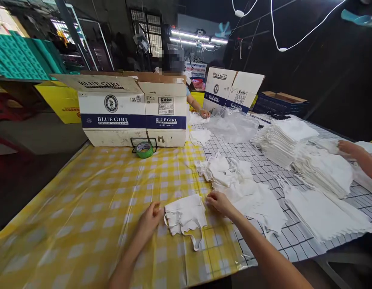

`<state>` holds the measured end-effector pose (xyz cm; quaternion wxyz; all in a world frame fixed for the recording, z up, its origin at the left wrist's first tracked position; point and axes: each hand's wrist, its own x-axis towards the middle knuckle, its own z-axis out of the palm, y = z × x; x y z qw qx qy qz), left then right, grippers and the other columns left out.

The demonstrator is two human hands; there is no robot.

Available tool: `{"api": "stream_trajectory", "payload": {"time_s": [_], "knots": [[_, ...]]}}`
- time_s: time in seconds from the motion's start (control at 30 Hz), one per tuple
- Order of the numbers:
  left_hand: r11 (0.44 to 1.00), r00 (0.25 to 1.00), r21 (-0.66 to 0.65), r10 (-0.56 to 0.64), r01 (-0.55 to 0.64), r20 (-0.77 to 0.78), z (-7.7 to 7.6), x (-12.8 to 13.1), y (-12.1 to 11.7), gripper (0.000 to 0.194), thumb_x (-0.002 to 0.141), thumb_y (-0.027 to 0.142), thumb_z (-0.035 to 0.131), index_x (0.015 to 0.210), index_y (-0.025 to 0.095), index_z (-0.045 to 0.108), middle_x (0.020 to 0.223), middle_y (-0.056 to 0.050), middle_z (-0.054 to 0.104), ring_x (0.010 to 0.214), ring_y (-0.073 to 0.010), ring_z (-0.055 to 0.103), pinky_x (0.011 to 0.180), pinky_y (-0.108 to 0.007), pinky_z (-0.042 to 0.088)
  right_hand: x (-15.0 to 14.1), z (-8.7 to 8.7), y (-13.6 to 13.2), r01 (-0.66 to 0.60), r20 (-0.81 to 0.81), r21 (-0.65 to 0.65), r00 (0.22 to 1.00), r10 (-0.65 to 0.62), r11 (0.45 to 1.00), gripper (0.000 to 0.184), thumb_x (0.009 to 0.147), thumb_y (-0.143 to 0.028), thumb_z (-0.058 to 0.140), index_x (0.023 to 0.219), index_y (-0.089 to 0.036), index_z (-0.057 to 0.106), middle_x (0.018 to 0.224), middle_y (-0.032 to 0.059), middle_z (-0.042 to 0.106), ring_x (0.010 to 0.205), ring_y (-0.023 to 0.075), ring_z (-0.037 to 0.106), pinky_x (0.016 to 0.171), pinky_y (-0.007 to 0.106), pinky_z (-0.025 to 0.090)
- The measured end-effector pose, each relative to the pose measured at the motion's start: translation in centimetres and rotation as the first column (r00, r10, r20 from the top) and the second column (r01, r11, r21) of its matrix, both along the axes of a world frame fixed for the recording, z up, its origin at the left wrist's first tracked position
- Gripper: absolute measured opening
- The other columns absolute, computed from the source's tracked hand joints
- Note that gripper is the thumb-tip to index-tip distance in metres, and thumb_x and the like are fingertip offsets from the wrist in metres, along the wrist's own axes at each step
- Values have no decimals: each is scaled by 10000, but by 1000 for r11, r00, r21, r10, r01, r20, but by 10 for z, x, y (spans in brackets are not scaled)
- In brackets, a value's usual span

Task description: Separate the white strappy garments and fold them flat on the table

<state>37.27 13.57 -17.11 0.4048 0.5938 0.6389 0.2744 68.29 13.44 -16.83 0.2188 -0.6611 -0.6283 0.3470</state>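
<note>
A small folded white garment with thin straps lies on the yellow checked tablecloth in front of me, one strap looping toward the table's near edge. My left hand is just left of it, fingers loosely bent and apart, with nothing in them. Close to the garment's right edge is my right hand, its fingers bent downward and holding nothing that I can see. Beyond and right of that hand spreads a loose heap of white garments, partly hidden by my forearm.
Neat stacks of white garments stand at the right, where a co-worker's hand reaches in. Beer cartons line the far side. Green tape sits before them. Another person's hand is near clear plastic bags.
</note>
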Motion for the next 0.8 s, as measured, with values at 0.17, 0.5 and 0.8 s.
{"api": "stream_trajectory", "payload": {"time_s": [0.17, 0.5, 0.8], "knots": [[998, 985, -37, -56, 51, -163, 10, 24, 5, 349, 732, 500, 496, 567, 194, 501, 465, 25, 488, 421, -117, 442, 463, -228, 274, -31, -9, -1, 96, -20, -15, 995, -96, 995, 338, 812, -396, 453, 579, -165, 532, 520, -1, 533, 499, 108, 451, 491, 219, 270], [998, 986, 55, -7, -2, 164, 75, 8, 9, 357, 737, 525, 519, 676, 173, 498, 573, 24, 559, 490, -106, 504, 477, -199, 367, -60, 52, 12, 20, -554, 98, 832, 38, 995, 304, 803, -464, 504, 683, -194, 432, 505, -73, 333, 439, 68, 283, 431, 203, 213], [827, 884, -390, -463, 405, -63, 74, -3, -57, 406, 752, 570, 460, 719, 177, 557, 503, 23, 567, 382, -129, 521, 419, -221, 316, -28, 42, -22, -114, -412, -205, 911, 20, 972, 300, 793, -377, 508, 580, -198, 397, 442, -65, 378, 390, 66, 282, 410, 220, 184]]}}
